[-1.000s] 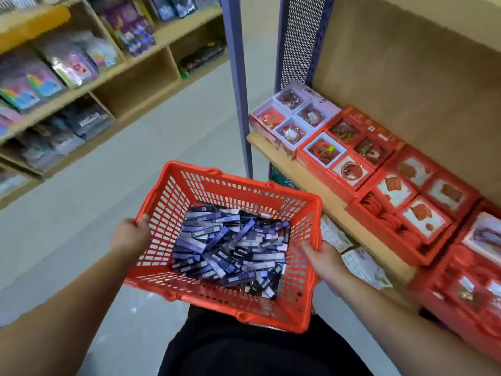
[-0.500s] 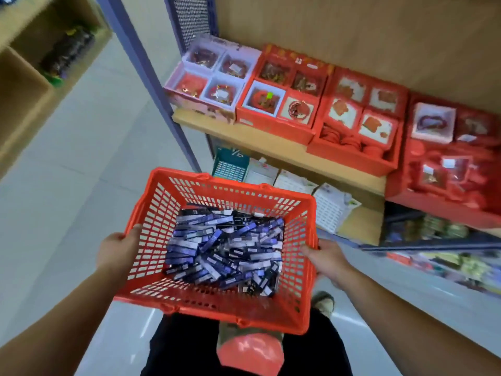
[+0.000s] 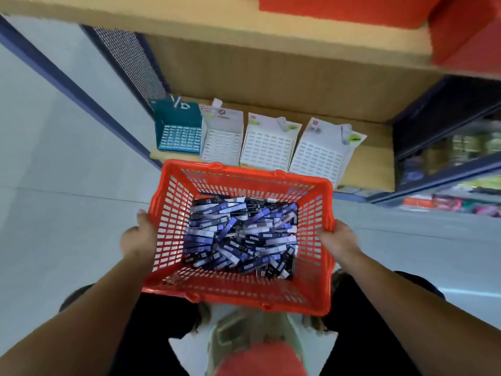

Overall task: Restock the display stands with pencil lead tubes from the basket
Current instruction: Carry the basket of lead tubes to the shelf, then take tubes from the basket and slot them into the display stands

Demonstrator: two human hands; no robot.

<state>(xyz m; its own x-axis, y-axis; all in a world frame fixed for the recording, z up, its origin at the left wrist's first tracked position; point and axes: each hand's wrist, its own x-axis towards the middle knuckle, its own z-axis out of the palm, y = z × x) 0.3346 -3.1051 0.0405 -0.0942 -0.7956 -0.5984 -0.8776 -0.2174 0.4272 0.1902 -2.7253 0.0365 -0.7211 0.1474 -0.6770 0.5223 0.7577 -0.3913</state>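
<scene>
I hold a red plastic basket (image 3: 314,283) in front of me at waist height. My left hand (image 3: 138,237) grips its left rim and my right hand (image 3: 339,237) grips its right rim. Inside lies a heap of several purple, black and white pencil lead tubes (image 3: 241,234). Just beyond the basket, on a low wooden shelf (image 3: 379,169), stand a teal display stand (image 3: 177,131) and three white display stands (image 3: 221,137) (image 3: 267,146) (image 3: 320,153). Their slotted grids look empty.
A higher wooden shelf (image 3: 217,12) with red boxes (image 3: 466,31) overhangs the stands. A blue upright post (image 3: 73,88) and a mesh side panel (image 3: 132,58) stand at the left. Pale floor (image 3: 54,213) spreads left; another low rack of goods (image 3: 455,158) sits at the right.
The view has tilted down and drawn closer to the lower shelf, so the four display stands now sit right behind the basket. Both hands keep their grip on the rims.
</scene>
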